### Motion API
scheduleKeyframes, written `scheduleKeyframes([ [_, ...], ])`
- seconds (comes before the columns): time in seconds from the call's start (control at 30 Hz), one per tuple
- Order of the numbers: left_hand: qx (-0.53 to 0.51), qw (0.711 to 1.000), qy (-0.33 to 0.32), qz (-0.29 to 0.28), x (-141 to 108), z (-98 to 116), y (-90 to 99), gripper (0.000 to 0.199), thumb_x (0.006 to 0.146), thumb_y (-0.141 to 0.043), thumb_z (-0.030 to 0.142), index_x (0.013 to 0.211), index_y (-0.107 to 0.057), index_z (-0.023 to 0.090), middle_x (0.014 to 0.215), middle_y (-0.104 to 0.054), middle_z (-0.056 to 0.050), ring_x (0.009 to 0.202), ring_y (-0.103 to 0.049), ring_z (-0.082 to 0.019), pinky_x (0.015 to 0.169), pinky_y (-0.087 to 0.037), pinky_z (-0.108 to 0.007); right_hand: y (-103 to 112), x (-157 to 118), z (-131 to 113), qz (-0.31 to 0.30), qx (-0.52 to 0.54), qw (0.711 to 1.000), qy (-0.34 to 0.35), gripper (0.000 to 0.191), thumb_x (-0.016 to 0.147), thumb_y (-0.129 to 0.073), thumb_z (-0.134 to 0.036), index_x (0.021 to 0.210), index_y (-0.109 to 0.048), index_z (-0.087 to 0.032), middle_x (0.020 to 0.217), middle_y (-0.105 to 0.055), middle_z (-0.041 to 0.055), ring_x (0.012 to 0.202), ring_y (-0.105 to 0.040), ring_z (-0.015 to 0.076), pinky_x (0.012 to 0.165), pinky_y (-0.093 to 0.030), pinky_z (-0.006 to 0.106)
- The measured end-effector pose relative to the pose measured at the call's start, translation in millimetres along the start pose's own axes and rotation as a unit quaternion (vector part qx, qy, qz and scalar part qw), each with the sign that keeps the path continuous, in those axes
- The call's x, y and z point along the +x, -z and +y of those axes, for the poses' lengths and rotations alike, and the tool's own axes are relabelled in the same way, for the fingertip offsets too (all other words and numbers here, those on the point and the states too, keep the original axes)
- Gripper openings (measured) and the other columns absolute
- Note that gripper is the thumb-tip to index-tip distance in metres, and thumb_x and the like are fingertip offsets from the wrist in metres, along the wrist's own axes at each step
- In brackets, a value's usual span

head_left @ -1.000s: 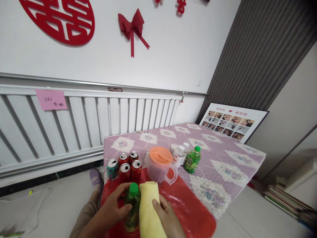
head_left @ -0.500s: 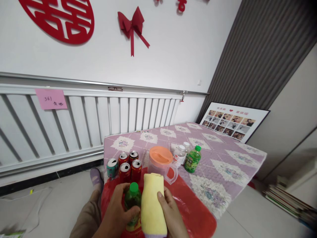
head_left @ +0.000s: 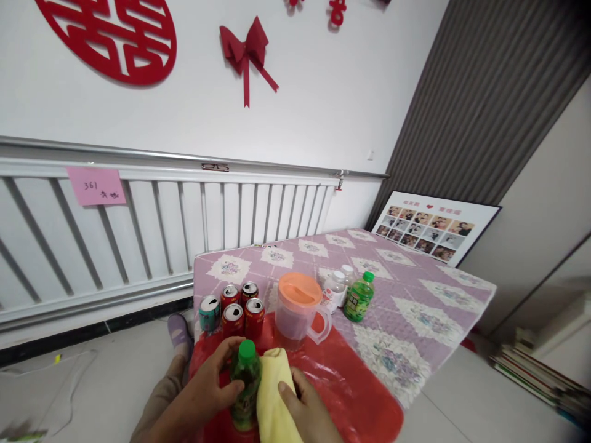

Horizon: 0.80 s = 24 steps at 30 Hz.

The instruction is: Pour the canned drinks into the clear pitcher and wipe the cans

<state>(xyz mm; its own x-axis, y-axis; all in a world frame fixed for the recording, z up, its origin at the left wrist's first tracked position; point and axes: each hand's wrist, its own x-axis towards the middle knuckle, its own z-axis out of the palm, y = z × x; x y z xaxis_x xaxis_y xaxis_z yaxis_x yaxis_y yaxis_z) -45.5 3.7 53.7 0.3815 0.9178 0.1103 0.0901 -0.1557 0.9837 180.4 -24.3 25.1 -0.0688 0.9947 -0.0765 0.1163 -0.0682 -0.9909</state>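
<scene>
My left hand (head_left: 215,384) curls round a green-capped plastic drink bottle (head_left: 247,403) from its left side, thumb across the front. That bottle stands upright on a red plastic sheet (head_left: 355,391). In my right hand (head_left: 307,406) is a folded yellow cloth (head_left: 276,394), its left side against or very close to the bottle. My right thumb lies on top of the cloth, and the other fingers are partly hidden. Just beyond my hands stands a clear plastic jug (head_left: 290,320) with an orange lid (head_left: 300,289).
Several opened drink cans (head_left: 233,320) stand at the left of the table. Two white-capped bottles (head_left: 335,290) and another green-capped bottle (head_left: 359,298) stand right of the jug. A patterned tablecloth (head_left: 401,357) covers the table. Behind it runs a white radiator (head_left: 240,212).
The yellow cloth has been lowered and tilted, uncovering more of the jug. The bottle shows more fully, and my left thumb has shifted left across it.
</scene>
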Motion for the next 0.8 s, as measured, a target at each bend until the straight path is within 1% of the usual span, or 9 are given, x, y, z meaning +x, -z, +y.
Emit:
scheduleKeyframes([
  [0.1,-0.002,1.000,0.004,-0.003,-2,0,-1.4,0.060,0.069,-0.058,0.017,0.126,-0.042,0.021,0.132,-0.056,-0.010,0.121,-0.054,-0.026,0.104,-0.042,-0.041,8,3,-7,0.013,-0.036,0.999,0.022,0.035,0.079,-0.061,-0.041,0.106,-0.065,-0.019,0.113,-0.069,0.0094,0.104,-0.062,0.0265,0.092,-0.045,0.037],
  [0.17,0.031,0.998,0.017,0.042,-4,0,-6.5,0.065,0.067,-0.061,0.019,0.129,-0.041,0.020,0.133,-0.054,-0.011,0.120,-0.054,-0.028,0.103,-0.043,-0.042,12,4,-17,0.038,-0.014,0.999,0.023,0.038,0.079,-0.061,-0.045,0.106,-0.064,-0.019,0.111,-0.070,0.0098,0.099,-0.064,0.0265,0.086,-0.047,0.036],
  [0.23,0.081,0.990,0.025,0.110,-7,0,-13.4,0.069,0.062,-0.065,0.020,0.128,-0.042,0.020,0.131,-0.054,-0.011,0.120,-0.053,-0.029,0.103,-0.042,-0.043,13,5,-30,0.046,0.045,0.998,0.005,0.042,0.080,-0.059,-0.050,0.109,-0.060,-0.020,0.107,-0.070,0.0097,0.089,-0.066,0.0254,0.076,-0.050,0.035],
  [0.3,0.124,0.978,0.029,0.165,-8,1,-20.4,0.068,0.059,-0.067,0.020,0.124,-0.045,0.020,0.127,-0.055,-0.010,0.117,-0.053,-0.030,0.102,-0.042,-0.045,10,6,-43,0.033,0.109,0.993,-0.017,0.044,0.082,-0.058,-0.052,0.113,-0.057,-0.021,0.105,-0.071,0.0090,0.081,-0.066,0.0235,0.068,-0.050,0.033],
  [0.37,0.145,0.971,0.029,0.190,-8,3,-25.7,0.063,0.059,-0.067,0.020,0.119,-0.047,0.019,0.121,-0.057,-0.010,0.112,-0.055,-0.029,0.099,-0.044,-0.046,4,7,-54,0.013,0.150,0.988,-0.027,0.045,0.082,-0.059,-0.051,0.115,-0.054,-0.021,0.105,-0.071,0.0085,0.080,-0.067,0.0226,0.066,-0.050,0.032],
  [0.47,0.154,0.971,0.022,0.182,-7,6,-28.3,0.054,0.062,-0.065,0.020,0.114,-0.049,0.019,0.114,-0.061,-0.008,0.104,-0.059,-0.027,0.094,-0.047,-0.044,-5,9,-62,-0.017,0.156,0.987,-0.028,0.043,0.081,-0.061,-0.049,0.114,-0.055,-0.022,0.107,-0.070,0.0080,0.081,-0.067,0.0217,0.067,-0.049,0.031],
  [0.57,0.144,0.977,0.012,0.158,-5,6,-24.6,0.050,0.064,-0.064,0.019,0.111,-0.051,0.020,0.111,-0.062,-0.007,0.103,-0.060,-0.026,0.093,-0.048,-0.041,-9,12,-61,-0.028,0.120,0.992,-0.020,0.041,0.080,-0.061,-0.049,0.109,-0.058,-0.020,0.108,-0.070,0.0081,0.083,-0.066,0.0212,0.071,-0.049,0.032],
  [0.67,0.109,0.985,0.022,0.134,-5,3,-18.1,0.053,0.063,-0.063,0.016,0.114,-0.049,0.020,0.113,-0.062,-0.007,0.102,-0.061,-0.025,0.090,-0.050,-0.038,-6,14,-50,-0.024,0.086,0.996,-0.012,0.041,0.080,-0.060,-0.048,0.109,-0.059,-0.019,0.109,-0.070,0.0085,0.090,-0.065,0.0228,0.077,-0.049,0.033],
  [0.8,0.054,0.994,0.019,0.092,-5,0,-12.0,0.054,0.064,-0.058,0.014,0.117,-0.047,0.020,0.117,-0.062,-0.007,0.104,-0.062,-0.023,0.091,-0.050,-0.035,-1,12,-27,-0.030,0.045,0.998,-0.030,0.038,0.083,-0.056,-0.045,0.109,-0.059,-0.018,0.109,-0.071,0.0094,0.094,-0.066,0.0249,0.081,-0.049,0.035],
])
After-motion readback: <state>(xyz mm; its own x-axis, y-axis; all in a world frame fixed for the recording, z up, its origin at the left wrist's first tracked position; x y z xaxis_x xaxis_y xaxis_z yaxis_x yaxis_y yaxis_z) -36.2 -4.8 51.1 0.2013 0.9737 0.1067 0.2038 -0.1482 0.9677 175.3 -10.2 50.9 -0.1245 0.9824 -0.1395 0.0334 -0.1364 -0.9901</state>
